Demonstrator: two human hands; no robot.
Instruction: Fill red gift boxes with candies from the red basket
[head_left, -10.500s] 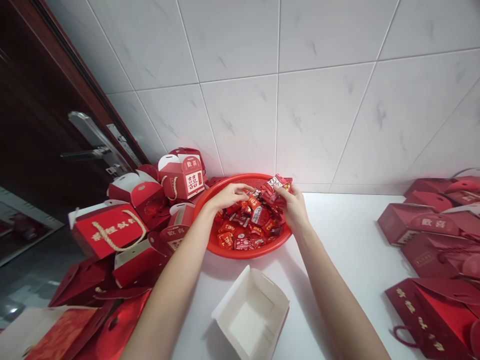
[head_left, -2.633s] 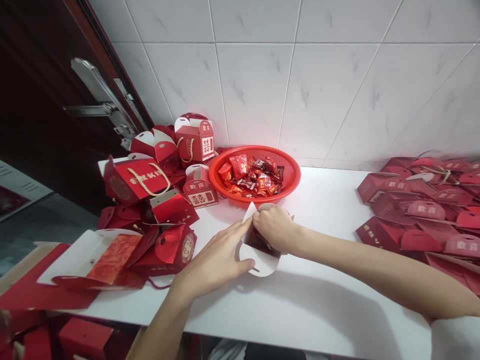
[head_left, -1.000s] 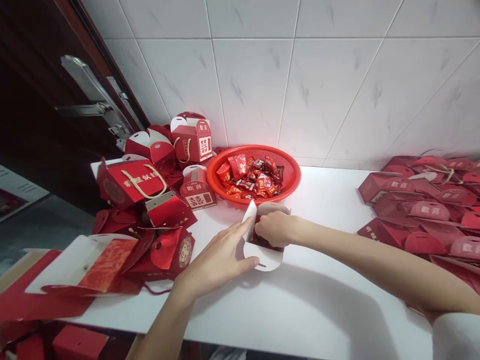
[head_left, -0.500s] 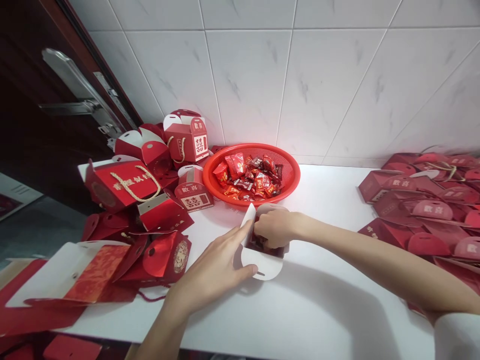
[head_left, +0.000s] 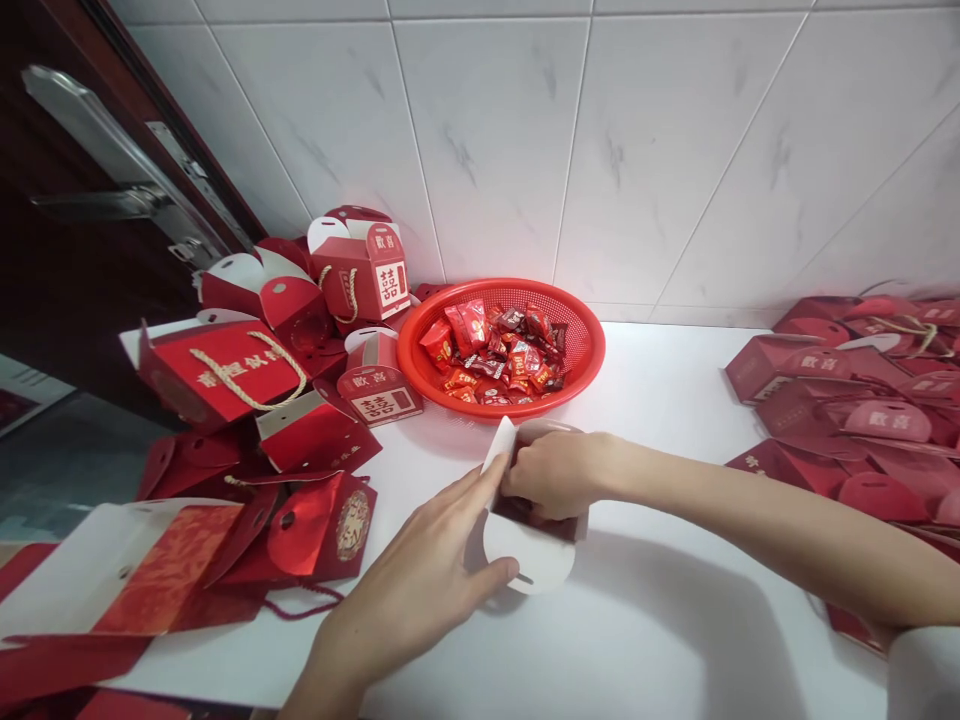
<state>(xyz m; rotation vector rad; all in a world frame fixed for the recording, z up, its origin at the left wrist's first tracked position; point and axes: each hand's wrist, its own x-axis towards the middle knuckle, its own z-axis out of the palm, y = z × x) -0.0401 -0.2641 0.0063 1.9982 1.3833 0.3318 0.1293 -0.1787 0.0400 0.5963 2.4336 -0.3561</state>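
Your right hand point(head_left: 551, 475) reaches down into the small box point(head_left: 531, 560), fingers curled; whether they grip anything, you cannot tell from here. Your left hand point(head_left: 431, 565) is open, thumb apart from the fingers, against the box's left side. The box sits upright on the bench point(head_left: 465, 660) between your hands, its flaps unfolded, so it is set up but not closed. How much lies inside is hidden by your right hand. Just beyond the hands, the red basket point(head_left: 582, 350) holds a good share of wrapped sweets point(head_left: 469, 328), so the supply looks far from used up. Red boxes point(head_left: 240, 370) are piled to the left, several open; more boxes point(head_left: 799, 372) lie well to the right, contents unseen.
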